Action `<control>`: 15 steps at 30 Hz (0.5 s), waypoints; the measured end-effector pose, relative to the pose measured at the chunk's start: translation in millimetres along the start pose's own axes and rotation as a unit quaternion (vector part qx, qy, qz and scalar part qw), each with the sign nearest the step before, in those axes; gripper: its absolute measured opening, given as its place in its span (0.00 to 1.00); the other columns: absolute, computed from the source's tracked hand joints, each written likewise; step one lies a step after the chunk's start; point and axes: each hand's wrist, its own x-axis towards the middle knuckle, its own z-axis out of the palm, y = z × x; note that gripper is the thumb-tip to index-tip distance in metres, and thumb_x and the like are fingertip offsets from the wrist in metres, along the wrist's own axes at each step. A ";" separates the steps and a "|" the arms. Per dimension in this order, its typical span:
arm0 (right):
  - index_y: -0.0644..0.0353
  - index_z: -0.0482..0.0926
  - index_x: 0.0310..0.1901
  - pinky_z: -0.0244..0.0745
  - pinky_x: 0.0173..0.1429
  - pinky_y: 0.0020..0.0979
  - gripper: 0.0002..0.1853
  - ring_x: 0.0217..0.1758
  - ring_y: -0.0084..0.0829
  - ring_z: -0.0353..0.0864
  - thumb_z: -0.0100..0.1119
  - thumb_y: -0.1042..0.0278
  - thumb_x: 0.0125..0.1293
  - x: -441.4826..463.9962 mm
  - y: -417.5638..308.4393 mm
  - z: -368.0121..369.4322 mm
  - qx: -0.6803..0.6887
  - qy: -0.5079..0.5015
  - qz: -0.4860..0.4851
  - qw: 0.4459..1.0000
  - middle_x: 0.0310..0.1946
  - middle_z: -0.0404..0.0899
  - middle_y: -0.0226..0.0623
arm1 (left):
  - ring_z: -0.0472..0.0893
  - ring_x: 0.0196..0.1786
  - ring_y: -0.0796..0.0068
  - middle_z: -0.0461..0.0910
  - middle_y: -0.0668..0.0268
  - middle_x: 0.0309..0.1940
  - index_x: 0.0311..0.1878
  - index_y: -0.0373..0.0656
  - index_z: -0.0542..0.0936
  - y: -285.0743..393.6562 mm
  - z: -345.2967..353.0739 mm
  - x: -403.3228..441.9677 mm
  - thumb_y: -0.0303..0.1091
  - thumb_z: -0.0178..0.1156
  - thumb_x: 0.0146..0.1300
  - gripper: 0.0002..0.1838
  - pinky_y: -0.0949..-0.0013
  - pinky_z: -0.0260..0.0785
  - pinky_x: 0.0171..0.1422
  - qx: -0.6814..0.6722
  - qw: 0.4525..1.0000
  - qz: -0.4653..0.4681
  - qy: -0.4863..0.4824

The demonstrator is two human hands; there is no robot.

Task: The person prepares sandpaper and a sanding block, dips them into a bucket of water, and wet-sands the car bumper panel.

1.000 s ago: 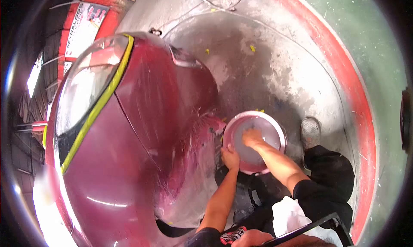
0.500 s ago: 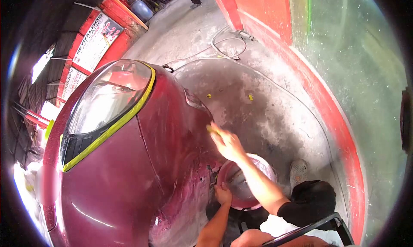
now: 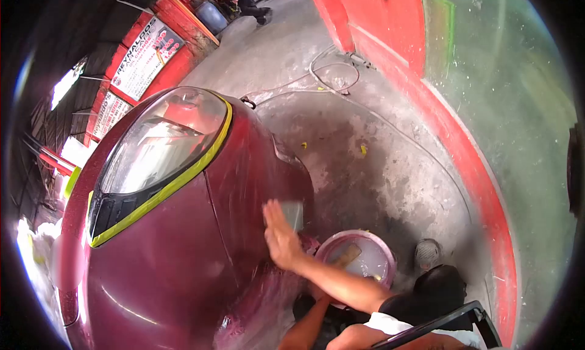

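My right hand (image 3: 280, 237) lies over the side of a dark red car body panel (image 3: 158, 258), its fingers stretched out and close together. Beside the fingers shows a pale grey-green rectangular sheet (image 3: 293, 214), between hand and panel. My left forearm (image 3: 303, 328) reaches up beside a pink bucket (image 3: 390, 258); the left hand itself is hidden behind my right forearm. Cloudy liquid fills part of the bucket, and a tan block (image 3: 348, 255) is in it. Yellow tape (image 3: 177, 185) edges the car's clear headlight (image 3: 158, 149).
A hose (image 3: 396, 127) loops over the concrete floor, with yellow scraps (image 3: 364, 149) nearby. A red and green wall (image 3: 469, 149) curves along the right. A black metal bar (image 3: 426, 325) crosses near my lap. Another person's leg (image 3: 253, 7) shows far back.
My right hand has moved left and down from the panel's far edge onto its side. The grey-green sheet now shows beside it. My right forearm now covers my left hand.
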 end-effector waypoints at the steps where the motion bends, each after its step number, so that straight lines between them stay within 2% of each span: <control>1: 0.72 0.54 0.75 0.43 0.83 0.49 0.29 0.82 0.57 0.46 0.38 0.64 0.79 23.3 22.7 -3.2 -0.035 0.019 -0.030 0.999 0.77 0.52 0.61 | 0.79 0.50 0.29 0.79 0.32 0.44 0.52 0.28 0.70 -2.7 -1.2 0.0 0.51 0.52 0.72 0.28 0.39 0.71 0.53 0.003 1.000 0.000 0.002; 2: 0.71 0.54 0.75 0.43 0.83 0.47 0.28 0.81 0.56 0.48 0.33 0.63 0.80 55.2 41.0 -4.5 -0.040 0.055 0.009 0.998 0.76 0.53 0.59 | 0.79 0.50 0.29 0.79 0.32 0.44 0.52 0.28 0.70 -2.3 -1.9 -0.1 0.51 0.52 0.72 0.28 0.38 0.71 0.53 0.001 1.000 0.000 0.002; 3: 0.73 0.54 0.75 0.43 0.83 0.45 0.28 0.82 0.54 0.47 0.33 0.64 0.80 89.0 48.6 -16.7 -0.005 0.037 0.073 0.997 0.77 0.51 0.59 | 0.79 0.50 0.29 0.79 0.32 0.44 0.52 0.29 0.70 -1.1 -3.2 -1.6 0.51 0.52 0.72 0.28 0.38 0.71 0.53 -0.001 1.000 -0.003 0.000; 5: 0.74 0.53 0.74 0.43 0.83 0.43 0.28 0.82 0.52 0.47 0.34 0.63 0.80 97.0 46.1 -22.1 0.032 0.040 0.101 0.994 0.77 0.50 0.60 | 0.79 0.50 0.29 0.79 0.32 0.44 0.53 0.29 0.70 -0.7 -6.9 -4.6 0.52 0.52 0.72 0.28 0.38 0.71 0.53 0.001 1.000 -0.011 -0.010; 7: 0.75 0.54 0.74 0.43 0.83 0.45 0.29 0.81 0.54 0.48 0.35 0.63 0.80 62.1 27.7 -3.8 -0.031 0.084 0.080 0.993 0.77 0.51 0.60 | 0.79 0.50 0.29 0.79 0.32 0.44 0.53 0.29 0.70 2.5 -9.6 -4.5 0.52 0.51 0.72 0.28 0.38 0.71 0.53 0.001 1.000 -0.019 -0.019; 9: 0.76 0.54 0.74 0.43 0.83 0.48 0.30 0.80 0.60 0.48 0.37 0.62 0.79 -4.3 -8.2 12.1 0.012 0.069 0.041 0.997 0.76 0.53 0.61 | 0.78 0.50 0.29 0.79 0.32 0.44 0.53 0.29 0.70 5.9 -10.5 -3.5 0.52 0.51 0.72 0.29 0.38 0.71 0.53 -0.002 0.999 -0.024 -0.021; 11: 0.75 0.55 0.74 0.44 0.83 0.47 0.29 0.81 0.58 0.48 0.36 0.62 0.79 -8.6 13.3 7.1 -0.006 0.022 -0.005 1.000 0.76 0.53 0.61 | 0.78 0.50 0.29 0.79 0.32 0.44 0.53 0.29 0.70 9.7 -16.0 -4.8 0.53 0.51 0.72 0.29 0.38 0.71 0.54 -0.014 0.999 -0.027 -0.029; 13: 0.74 0.56 0.73 0.46 0.83 0.47 0.28 0.81 0.55 0.49 0.34 0.62 0.80 52.6 41.9 -12.8 -0.037 0.036 0.033 0.998 0.75 0.54 0.61 | 0.78 0.50 0.29 0.79 0.32 0.45 0.54 0.29 0.70 20.0 -24.3 -8.0 0.53 0.51 0.72 0.29 0.38 0.71 0.54 -0.026 0.998 -0.044 -0.044; 15: 0.74 0.57 0.73 0.46 0.83 0.46 0.28 0.81 0.53 0.49 0.33 0.63 0.80 98.9 39.2 -30.2 0.020 0.060 0.095 0.993 0.75 0.54 0.61 | 0.78 0.52 0.28 0.79 0.32 0.46 0.57 0.31 0.68 25.5 -30.6 -7.0 0.56 0.50 0.72 0.31 0.36 0.70 0.55 0.031 0.990 -0.114 -0.075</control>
